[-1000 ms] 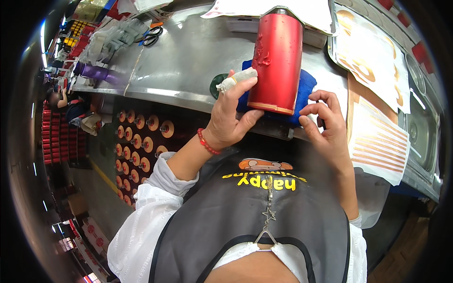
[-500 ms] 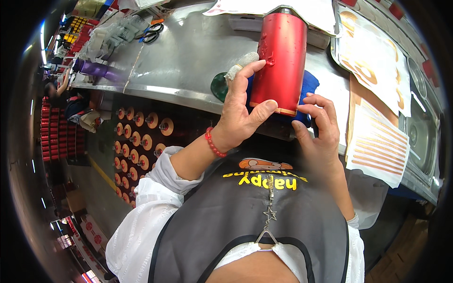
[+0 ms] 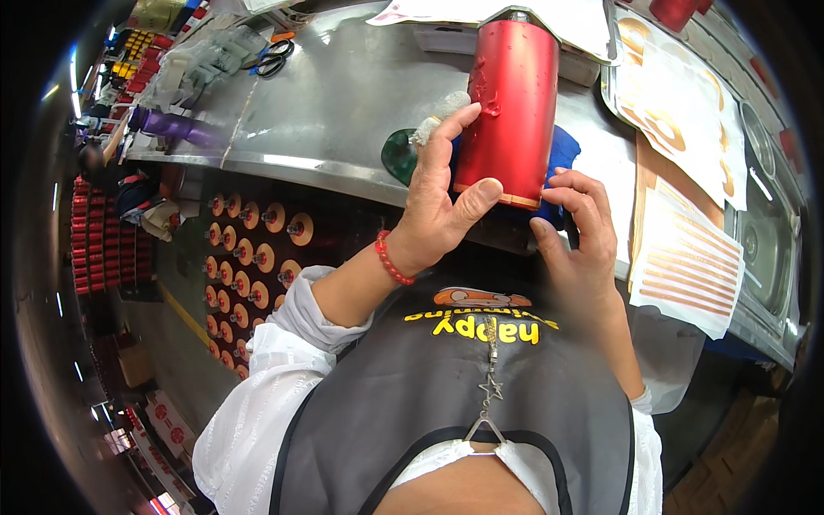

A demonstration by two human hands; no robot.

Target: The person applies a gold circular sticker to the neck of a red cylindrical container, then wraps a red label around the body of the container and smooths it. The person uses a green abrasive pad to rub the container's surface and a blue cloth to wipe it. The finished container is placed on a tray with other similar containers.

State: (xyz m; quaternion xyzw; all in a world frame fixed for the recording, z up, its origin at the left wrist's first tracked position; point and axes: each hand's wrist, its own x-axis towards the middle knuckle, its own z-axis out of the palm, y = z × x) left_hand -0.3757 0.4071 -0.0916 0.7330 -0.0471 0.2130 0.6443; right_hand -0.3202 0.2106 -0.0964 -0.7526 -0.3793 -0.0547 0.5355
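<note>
A red metallic cylinder (image 3: pixel 512 112), wet with droplets, lies with its near end toward me; a thin gold band (image 3: pixel 498 196) runs round that end. My left hand (image 3: pixel 438 193) steadies it, index finger along its left side and thumb at the near rim. Pale covers sheathe two of that hand's fingertips, and a red bead bracelet circles the wrist. At the rim's right corner is my right hand (image 3: pixel 584 223), fingers bent, thumb and index finger apart with nothing visible between them. Blue cloth (image 3: pixel 562 159) shows beneath the cylinder. A dark green round object (image 3: pixel 399 157) sits left of it.
The metal table (image 3: pixel 326 103) carries scissors (image 3: pixel 273 58) and clear plastic packets (image 3: pixel 210 64) at the far left. Sheets with gold strips (image 3: pixel 691 262) and a tray (image 3: pixel 611 90) are at right. Below left stand several red bottles with gold discs (image 3: pixel 245 253). Another person (image 3: pixel 99 163) is far left.
Almost nothing differs. Both hands keep their places on and beside the red cylinder; the view has shifted very slightly.
</note>
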